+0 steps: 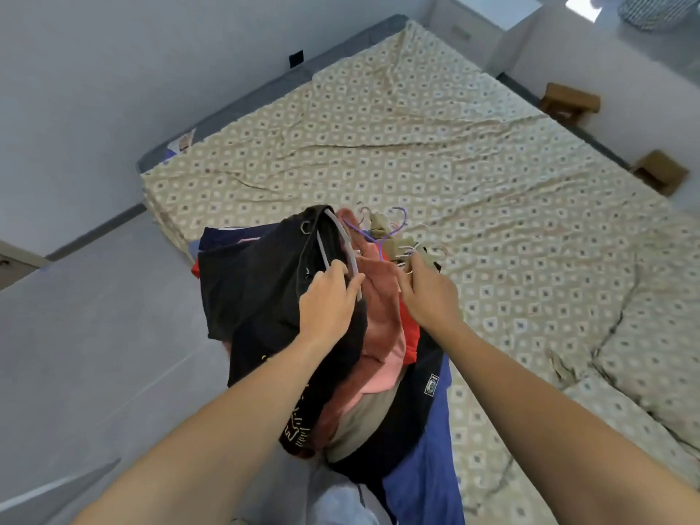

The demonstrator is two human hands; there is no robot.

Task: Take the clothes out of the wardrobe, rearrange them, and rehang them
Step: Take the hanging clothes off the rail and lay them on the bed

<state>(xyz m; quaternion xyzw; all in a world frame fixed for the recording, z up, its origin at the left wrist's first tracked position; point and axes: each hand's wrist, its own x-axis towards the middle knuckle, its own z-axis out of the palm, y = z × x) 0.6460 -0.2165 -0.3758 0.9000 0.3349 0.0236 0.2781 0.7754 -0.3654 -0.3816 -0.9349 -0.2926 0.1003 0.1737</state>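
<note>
The person stands at the corner of the bed (492,153) with a bundle of clothes (341,354) on hangers, and both hands work at the top of it. The left hand (329,301) has its fingers curled round a grey hanger (342,240) that carries the black garment (250,282), at the left side of the bundle. I think it takes this hanger apart from the others so that one piece can be sorted. The right hand (428,293) closes on the cluster of hanger hooks (397,236), just beyond its fingers, and this keeps the rest of the bundle together so it does not fall. Between the two hands lies a pink garment (378,320); red, beige and blue cloth hang below the wrists, toward the person. The clothes are thus out of the wardrobe already, and they hang over the edge of the bed, probably because the flat sheet in front of the hands gives room to spread them. Rehanging is not yet done.
</note>
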